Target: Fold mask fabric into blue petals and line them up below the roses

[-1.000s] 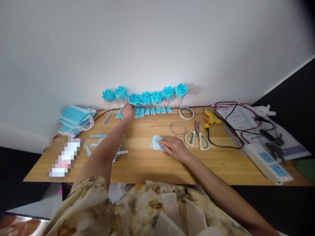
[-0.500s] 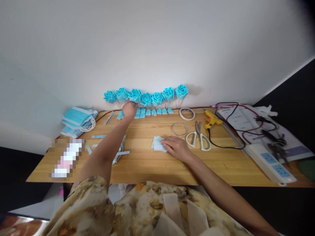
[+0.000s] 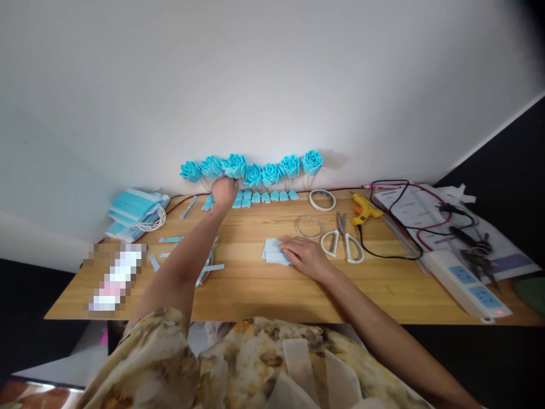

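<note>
My left hand [image 3: 225, 192] is at the back of the table, its fingers closed just under a blue fabric rose [image 3: 234, 165]; the stem in its grip is mostly hidden. More blue roses [image 3: 290, 166] stand in a row against the wall on both sides. Small folded blue pieces [image 3: 255, 197] lie in a line below them, partly covered by this hand. Over the middle of the table, my right hand [image 3: 305, 255] rests with its fingers lying on the edge of a small stack of pale blue fabric pieces [image 3: 275, 251].
White-handled scissors [image 3: 343, 241], a thin ring [image 3: 309, 226], a tape roll [image 3: 322, 200] and a yellow glue gun [image 3: 365, 209] lie to the right. A power strip [image 3: 468, 284] sits beyond. Face masks [image 3: 136, 210] are piled left; cut strips [image 3: 213, 267] lie by my left forearm.
The rose at my left hand has risen slightly against its neighbours. My right hand stays on the fabric stack. The view has tilted a little.
</note>
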The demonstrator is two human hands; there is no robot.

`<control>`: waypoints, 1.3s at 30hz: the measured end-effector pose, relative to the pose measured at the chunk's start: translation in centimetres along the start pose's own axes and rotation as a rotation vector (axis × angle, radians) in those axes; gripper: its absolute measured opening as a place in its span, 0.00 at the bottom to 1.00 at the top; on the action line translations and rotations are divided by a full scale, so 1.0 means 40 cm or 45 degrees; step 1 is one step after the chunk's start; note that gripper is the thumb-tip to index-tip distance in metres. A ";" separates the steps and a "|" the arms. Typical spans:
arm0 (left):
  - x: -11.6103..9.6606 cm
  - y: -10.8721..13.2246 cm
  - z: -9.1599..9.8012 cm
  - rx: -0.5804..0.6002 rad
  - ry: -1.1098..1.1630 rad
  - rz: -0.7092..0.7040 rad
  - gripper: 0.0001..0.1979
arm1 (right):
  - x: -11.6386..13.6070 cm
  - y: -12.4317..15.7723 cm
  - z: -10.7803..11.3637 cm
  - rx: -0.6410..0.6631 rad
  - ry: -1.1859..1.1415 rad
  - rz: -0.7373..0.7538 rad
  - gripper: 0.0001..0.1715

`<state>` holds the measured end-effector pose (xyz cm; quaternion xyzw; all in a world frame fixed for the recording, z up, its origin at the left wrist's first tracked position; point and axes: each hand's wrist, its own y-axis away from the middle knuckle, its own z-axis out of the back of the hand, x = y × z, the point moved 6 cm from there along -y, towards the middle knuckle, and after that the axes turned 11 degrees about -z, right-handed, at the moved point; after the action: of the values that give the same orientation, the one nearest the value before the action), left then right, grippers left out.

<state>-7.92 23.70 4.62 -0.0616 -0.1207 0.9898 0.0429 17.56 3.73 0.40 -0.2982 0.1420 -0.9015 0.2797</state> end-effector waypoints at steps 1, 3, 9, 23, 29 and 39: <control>0.001 0.001 0.004 -0.008 -0.002 -0.002 0.27 | -0.001 0.000 0.000 -0.002 0.002 -0.002 0.14; 0.000 0.000 0.009 -0.017 -0.005 -0.006 0.26 | -0.002 -0.001 0.000 -0.004 0.003 -0.007 0.14; -0.027 -0.014 0.004 -0.034 0.013 -0.023 0.22 | -0.006 -0.002 -0.002 0.006 0.007 -0.003 0.14; 0.010 -0.010 -0.014 -0.139 0.162 0.197 0.22 | -0.017 -0.001 -0.007 -0.005 -0.001 -0.003 0.14; 0.010 -0.005 -0.032 -0.118 0.163 0.177 0.23 | -0.025 0.001 -0.013 0.012 0.015 -0.031 0.15; 0.023 -0.012 -0.030 -0.078 0.114 0.135 0.25 | -0.023 -0.003 -0.006 0.037 -0.022 -0.074 0.15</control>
<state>-8.65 24.52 3.48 -0.1134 -0.1454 0.9828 -0.0062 17.97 4.41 -0.17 -0.3060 0.1176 -0.9086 0.2588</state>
